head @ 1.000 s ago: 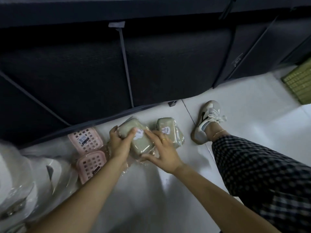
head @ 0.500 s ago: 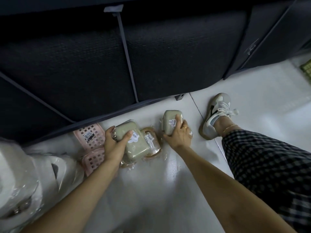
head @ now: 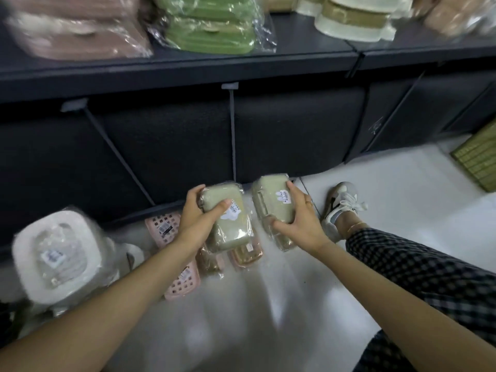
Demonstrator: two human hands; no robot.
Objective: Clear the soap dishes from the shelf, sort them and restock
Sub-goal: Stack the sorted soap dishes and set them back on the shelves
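Observation:
My left hand (head: pixel 197 218) grips a stack of olive-green soap dishes (head: pixel 230 226) wrapped in clear plastic, lifted off the floor. My right hand (head: pixel 300 218) grips another wrapped olive-green soap dish stack (head: pixel 271 202) beside it, also raised. Below them on the white floor lie tan-orange soap dishes (head: pixel 245 253) and pink perforated soap dishes (head: pixel 163 228). The dark shelf (head: pixel 214 65) above carries wrapped pink packs (head: pixel 77 30), green packs (head: pixel 212 25) and cream-and-tan dishes (head: pixel 354 17).
White wrapped square items (head: pixel 56 253) are piled on the floor at the left. My right leg in checked trousers (head: pixel 418 277) and a sneaker (head: pixel 341 205) lie at the right. A green woven mat (head: pixel 477 157) sits at the far right.
Both hands have lifted their green soap dish stacks off the floor. The view has tilted up, so the stocked shelf now shows at the top.

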